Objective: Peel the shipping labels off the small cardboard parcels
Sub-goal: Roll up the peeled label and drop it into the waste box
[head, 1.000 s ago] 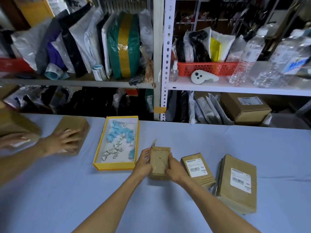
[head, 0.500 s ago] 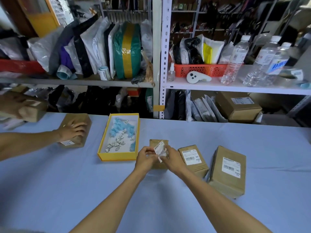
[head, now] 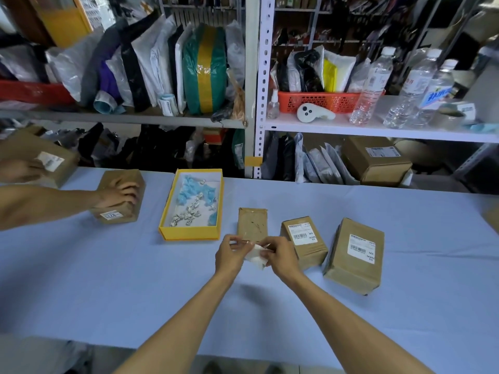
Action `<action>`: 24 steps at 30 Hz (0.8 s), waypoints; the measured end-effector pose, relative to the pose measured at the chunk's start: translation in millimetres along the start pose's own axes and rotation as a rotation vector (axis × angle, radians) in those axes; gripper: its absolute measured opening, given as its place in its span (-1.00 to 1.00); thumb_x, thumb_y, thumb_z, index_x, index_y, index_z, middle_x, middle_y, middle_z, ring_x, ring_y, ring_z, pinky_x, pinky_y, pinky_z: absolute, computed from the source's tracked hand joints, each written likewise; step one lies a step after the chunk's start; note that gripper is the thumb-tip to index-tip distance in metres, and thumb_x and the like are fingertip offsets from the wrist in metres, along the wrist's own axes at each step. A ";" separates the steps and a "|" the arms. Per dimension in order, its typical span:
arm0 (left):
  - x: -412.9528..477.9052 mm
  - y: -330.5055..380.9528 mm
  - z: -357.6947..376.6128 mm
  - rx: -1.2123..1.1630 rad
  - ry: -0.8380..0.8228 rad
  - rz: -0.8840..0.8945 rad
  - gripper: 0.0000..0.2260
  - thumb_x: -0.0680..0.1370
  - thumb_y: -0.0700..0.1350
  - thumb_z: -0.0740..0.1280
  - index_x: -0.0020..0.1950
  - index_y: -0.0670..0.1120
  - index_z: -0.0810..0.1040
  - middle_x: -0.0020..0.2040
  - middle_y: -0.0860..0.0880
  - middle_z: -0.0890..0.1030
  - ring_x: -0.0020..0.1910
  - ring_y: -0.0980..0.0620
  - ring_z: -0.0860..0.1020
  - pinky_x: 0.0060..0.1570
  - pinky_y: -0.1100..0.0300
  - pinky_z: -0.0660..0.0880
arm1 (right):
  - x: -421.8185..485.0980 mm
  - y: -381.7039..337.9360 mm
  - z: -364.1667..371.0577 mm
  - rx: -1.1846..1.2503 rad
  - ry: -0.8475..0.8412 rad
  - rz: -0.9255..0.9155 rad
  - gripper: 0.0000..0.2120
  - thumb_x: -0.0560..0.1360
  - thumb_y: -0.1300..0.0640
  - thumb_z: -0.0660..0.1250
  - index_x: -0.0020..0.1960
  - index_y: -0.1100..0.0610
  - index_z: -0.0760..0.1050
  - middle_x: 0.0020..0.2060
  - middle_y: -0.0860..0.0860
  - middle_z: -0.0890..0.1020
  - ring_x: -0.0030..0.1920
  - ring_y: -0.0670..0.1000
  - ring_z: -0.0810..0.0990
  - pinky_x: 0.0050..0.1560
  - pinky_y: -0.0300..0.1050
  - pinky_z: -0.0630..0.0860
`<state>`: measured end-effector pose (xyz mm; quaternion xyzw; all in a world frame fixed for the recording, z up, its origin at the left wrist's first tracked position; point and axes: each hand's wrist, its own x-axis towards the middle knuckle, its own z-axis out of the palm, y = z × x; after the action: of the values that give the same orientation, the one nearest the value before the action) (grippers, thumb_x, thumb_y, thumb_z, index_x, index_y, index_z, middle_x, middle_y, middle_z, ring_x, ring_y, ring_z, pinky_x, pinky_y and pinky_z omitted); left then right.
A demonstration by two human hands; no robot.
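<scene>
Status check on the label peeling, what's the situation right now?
Left hand and right hand pinching peeled label. Bare parcel behind. Two labelled parcels wait. Nothing blocking.

We see blue bench [head: 108,279] carrying yellow tray [head: 189,234], bare parcel [head: 252,221], two labelled parcels [head: 306,242] [head: 355,256], probably another far left [head: 120,201].

On the middle parcel [head: 303,242] before me, the white label [head: 300,233] carries a barcode and the letters "MX" and "MXRC"; its header line is too small to read. The larger parcel [head: 354,255] to my right bears a similar label [head: 361,248], barcode with "MX" and, as far as I can make out, "MXRC". The parcel [head: 118,197] at far left, under another person's hand [head: 116,194], has a sticker [head: 111,214] reading what looks like "SZ0". Print on the shelf bottles and boxed goods is illegible.
</scene>
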<state>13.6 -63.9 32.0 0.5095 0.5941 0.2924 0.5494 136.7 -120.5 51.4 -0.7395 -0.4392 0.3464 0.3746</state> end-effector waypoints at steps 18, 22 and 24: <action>1.5 5.1 18.4 -0.221 -0.013 -0.104 -0.91 0.41 -0.29 0.42 -0.19 -0.12 0.66 -0.14 -0.14 0.69 -0.10 -0.11 0.66 0.03 0.07 0.61 | 2.2 -3.3 -27.9 0.294 -0.018 0.143 -0.72 0.37 0.47 0.39 -0.25 0.09 0.65 -0.28 0.08 0.70 -0.18 0.07 0.70 0.00 0.03 0.66; 1.0 8.9 17.0 -0.228 -0.062 -0.119 -0.93 0.39 -0.26 0.44 -0.17 -0.14 0.68 -0.12 -0.18 0.71 -0.12 -0.12 0.70 -0.03 0.08 0.64 | 6.6 -0.7 -21.9 0.244 0.086 0.156 -0.82 0.32 0.42 0.43 -0.19 0.19 0.69 -0.28 0.09 0.72 -0.19 0.06 0.71 -0.01 0.06 0.66; 1.4 11.4 17.3 -0.230 -0.099 -0.123 -0.93 0.38 -0.26 0.46 -0.16 -0.15 0.69 -0.13 -0.19 0.71 -0.13 -0.11 0.70 -0.01 0.06 0.64 | 6.8 -2.1 -20.6 0.234 0.125 0.150 -0.84 0.31 0.40 0.44 -0.19 0.20 0.71 -0.30 0.08 0.72 -0.22 0.05 0.71 -0.04 0.05 0.67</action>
<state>33.4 -62.7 38.0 0.4195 0.5588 0.2989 0.6499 155.8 -118.8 61.8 -0.7416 -0.3151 0.3754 0.4580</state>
